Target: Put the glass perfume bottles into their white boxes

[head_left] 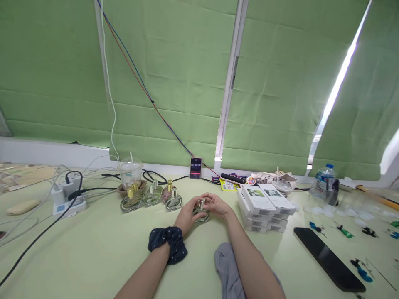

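A clear glass perfume bottle [202, 217] with a silver neck stands upright on the pale table between my two hands. My left hand [187, 213] is closed round its left side, with a dark dotted scrunchie [168, 245] on the wrist. The fingers of my right hand [217, 205] curl in at the bottle's top from the right; their tips are partly hidden. To the left stand more perfume bottles: one with a silver top [173, 202], another silver-topped one [152, 195], and several with gold tops [132, 198].
White boxes [261, 203] are stacked right of my hands. A black phone [328, 257] and small earphones [344, 231] lie farther right. Grey cloth [229, 270] lies under my right forearm. On the left are a plastic cup [129, 172] and a power strip [70, 205] with cables.
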Available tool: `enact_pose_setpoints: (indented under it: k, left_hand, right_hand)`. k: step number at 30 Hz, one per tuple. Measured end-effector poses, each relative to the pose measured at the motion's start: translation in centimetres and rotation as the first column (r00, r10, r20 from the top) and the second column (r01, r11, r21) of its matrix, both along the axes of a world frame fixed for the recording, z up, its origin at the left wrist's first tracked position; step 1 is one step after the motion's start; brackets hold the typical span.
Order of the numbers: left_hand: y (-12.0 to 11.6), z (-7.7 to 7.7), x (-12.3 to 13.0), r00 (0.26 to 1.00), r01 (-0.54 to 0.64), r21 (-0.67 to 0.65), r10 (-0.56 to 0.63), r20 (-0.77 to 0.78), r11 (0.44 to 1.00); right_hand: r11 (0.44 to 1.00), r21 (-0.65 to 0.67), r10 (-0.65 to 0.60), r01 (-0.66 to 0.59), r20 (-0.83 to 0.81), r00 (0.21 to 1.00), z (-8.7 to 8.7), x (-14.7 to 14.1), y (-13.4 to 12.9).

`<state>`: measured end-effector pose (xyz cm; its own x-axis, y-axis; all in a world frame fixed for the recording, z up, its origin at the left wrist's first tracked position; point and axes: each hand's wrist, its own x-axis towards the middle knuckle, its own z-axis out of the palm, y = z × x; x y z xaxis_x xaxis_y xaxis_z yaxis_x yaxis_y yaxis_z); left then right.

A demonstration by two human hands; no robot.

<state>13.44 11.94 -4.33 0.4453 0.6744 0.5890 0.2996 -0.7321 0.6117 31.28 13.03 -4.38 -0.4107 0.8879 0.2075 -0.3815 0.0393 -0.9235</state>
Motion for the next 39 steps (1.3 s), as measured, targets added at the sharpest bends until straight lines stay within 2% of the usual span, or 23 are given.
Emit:
enact_pose_setpoints:
  k: [14,23,27,30,35,39]
  left_hand:
    - [-0.2,0.0,-0.1,1.0,0.003,0.03,-0.003,-0.019,1.0]
    - [-0.3,-0.7,0.0,0.996,-0.041,-0.074,0.035,-0.084,0.996]
    - [-0.6,-0.9,0.0,0.994,-0.06,-0.071,0.053,-0.095,0.996]
    - [-1.2,-0.6,-0.3,0.991,-0.101,-0.047,0.097,-0.092,0.994]
    - [-1.7,1.2,-2.8,0.982,-0.178,0.001,0.178,-0.059,0.984]
    - [-1.9,2.3,-7.8,0.959,-0.276,-0.006,0.275,-0.071,0.961]
  right_hand:
    - [1.0,-0.013,-0.017,0.018,0.049,0.999,0.0,0.1,-0.1]
    - [0.999,0.0,-0.051,0.051,-0.056,0.997,1.0,-0.1,-1.3]
    - [0.994,-0.068,-0.094,0.088,-0.077,0.993,1.0,-0.1,-1.2]
    - [0.976,-0.144,-0.169,0.161,-0.045,0.985,0.7,-0.3,-0.8]
    - [0.933,-0.207,-0.283,0.294,0.081,0.956,-0.3,-0.6,0.2]
    - [0.91,-0.205,-0.329,0.359,0.165,0.93,-1.1,-0.9,0.8]
